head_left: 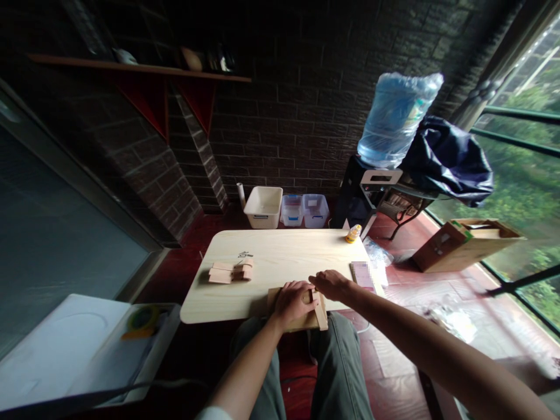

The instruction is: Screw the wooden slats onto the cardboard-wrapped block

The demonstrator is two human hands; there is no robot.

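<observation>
At the table's near edge, a light wooden piece [301,322] with a raised strip [321,315] along its right side lies partly over my lap. My left hand [292,303] is spread across its top, fingers bent over the wood and thumb against the strip, gripping it. Just above the strip's far end, my right hand [329,284] is closed with its fingers curled. Whatever it holds is too small and hidden to make out. Farther left on the table are pale wooden parts [231,272] and some small dark metal pieces [245,255].
The pale table [280,245] also bears a yellow-capped bottle [353,234] and a blurred phone-like rectangle [361,274]. Behind stand plastic bins [263,217] and a water dispenser [356,186]. A cardboard box [450,248] is at right; a white open container [160,338] is at left.
</observation>
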